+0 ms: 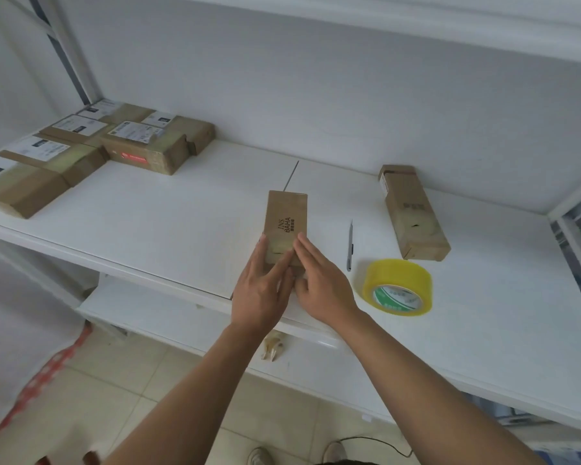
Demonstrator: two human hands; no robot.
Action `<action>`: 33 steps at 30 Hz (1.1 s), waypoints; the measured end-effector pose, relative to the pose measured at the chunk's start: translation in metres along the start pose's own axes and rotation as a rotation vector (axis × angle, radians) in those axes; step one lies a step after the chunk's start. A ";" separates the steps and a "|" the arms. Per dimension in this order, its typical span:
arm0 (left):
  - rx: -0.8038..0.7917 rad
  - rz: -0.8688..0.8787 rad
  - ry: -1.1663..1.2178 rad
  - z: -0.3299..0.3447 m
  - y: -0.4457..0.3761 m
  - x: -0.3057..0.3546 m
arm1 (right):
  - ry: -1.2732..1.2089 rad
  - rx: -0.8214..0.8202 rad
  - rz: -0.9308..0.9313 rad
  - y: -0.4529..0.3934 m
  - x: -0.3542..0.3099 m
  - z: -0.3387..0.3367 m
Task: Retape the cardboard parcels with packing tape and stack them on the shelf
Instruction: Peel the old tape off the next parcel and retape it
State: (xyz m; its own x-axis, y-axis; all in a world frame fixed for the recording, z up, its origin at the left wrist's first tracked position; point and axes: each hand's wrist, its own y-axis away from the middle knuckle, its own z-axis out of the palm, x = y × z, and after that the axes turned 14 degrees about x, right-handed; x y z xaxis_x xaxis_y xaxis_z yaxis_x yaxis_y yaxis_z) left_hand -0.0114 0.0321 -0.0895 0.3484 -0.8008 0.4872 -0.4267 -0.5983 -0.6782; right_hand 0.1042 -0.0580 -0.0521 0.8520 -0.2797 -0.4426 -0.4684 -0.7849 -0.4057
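A small brown cardboard parcel (285, 219) printed "INS BAHA" lies on the white shelf (168, 216) in front of me. My left hand (260, 290) lies with straight fingers against the parcel's near left end. My right hand (319, 281) presses flat fingers on the taped near end. A roll of yellow packing tape (397, 286) stands to the right of my hands. A slim utility knife (350, 245) lies between the parcel and the tape. A second long parcel (413, 213) rests further right.
Several taped parcels with white labels (81, 152) are grouped at the shelf's back left. An upper shelf (416, 31) runs overhead. A lower shelf (148, 310) and tiled floor lie below, with a scrap of tape hanging at the shelf edge (273, 347).
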 end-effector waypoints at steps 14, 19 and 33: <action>0.036 -0.262 -0.093 0.003 -0.003 0.025 | 0.025 -0.123 0.158 -0.061 0.074 -0.075; 0.000 -0.263 -0.171 0.006 0.002 0.031 | 0.144 -0.242 0.239 -0.072 0.096 -0.084; 0.023 -0.302 -0.198 0.001 0.000 0.046 | 0.229 -0.221 0.115 -0.062 0.106 -0.082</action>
State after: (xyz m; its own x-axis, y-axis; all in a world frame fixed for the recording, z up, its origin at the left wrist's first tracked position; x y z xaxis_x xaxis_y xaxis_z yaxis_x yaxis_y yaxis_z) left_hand 0.0060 -0.0050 -0.0677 0.6118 -0.5654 0.5532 -0.2617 -0.8046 -0.5330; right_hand 0.2426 -0.0848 -0.0080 0.8384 -0.4709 -0.2746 -0.5242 -0.8346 -0.1691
